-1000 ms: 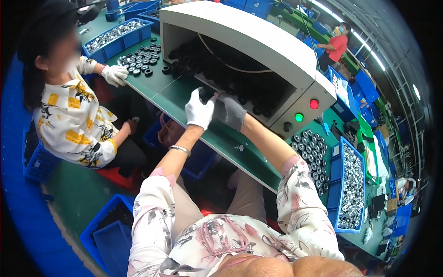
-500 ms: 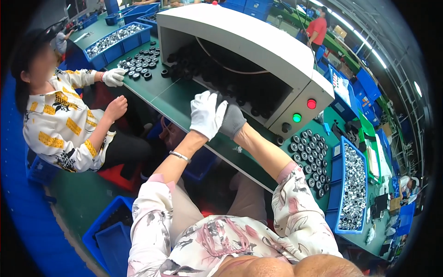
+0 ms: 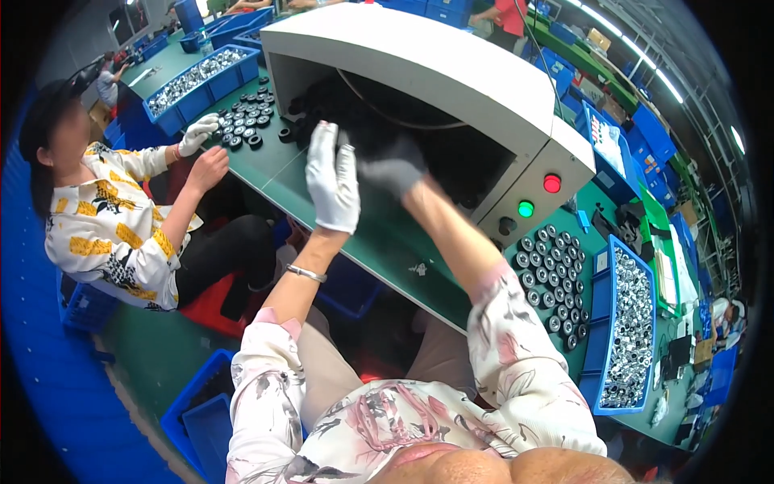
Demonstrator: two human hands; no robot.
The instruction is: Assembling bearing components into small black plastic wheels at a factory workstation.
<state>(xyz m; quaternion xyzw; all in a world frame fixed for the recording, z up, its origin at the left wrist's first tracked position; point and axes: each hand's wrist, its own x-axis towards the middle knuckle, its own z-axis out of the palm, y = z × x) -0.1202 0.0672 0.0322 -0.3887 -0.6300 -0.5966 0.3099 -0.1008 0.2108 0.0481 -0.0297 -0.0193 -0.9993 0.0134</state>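
Observation:
My left hand (image 3: 332, 185), in a white glove, is held up at the mouth of a white machine housing (image 3: 419, 68). Its fingers are stretched out and no object shows in it. Close on its right is my right hand (image 3: 397, 168) in a dark grey glove, smeared by motion, so its fingers cannot be made out. Dark round parts (image 3: 310, 113) lie in the shadowed opening beyond my hands. One black ringed wheel (image 3: 285, 135) sits at the opening's left edge.
Black wheels (image 3: 552, 274) stand in rows on the green table right of the housing, beside a blue bin (image 3: 592, 347) of small metal parts. More wheels (image 3: 242, 121) and another bin (image 3: 165, 121) are at the left. A co-worker (image 3: 113, 202) sits left; red and green buttons are on the housing.
My hands have come apart from each other; the left has moved left and its fingers now point up. The right is moving. The co-worker's bare hand has come closer to the gloved one.

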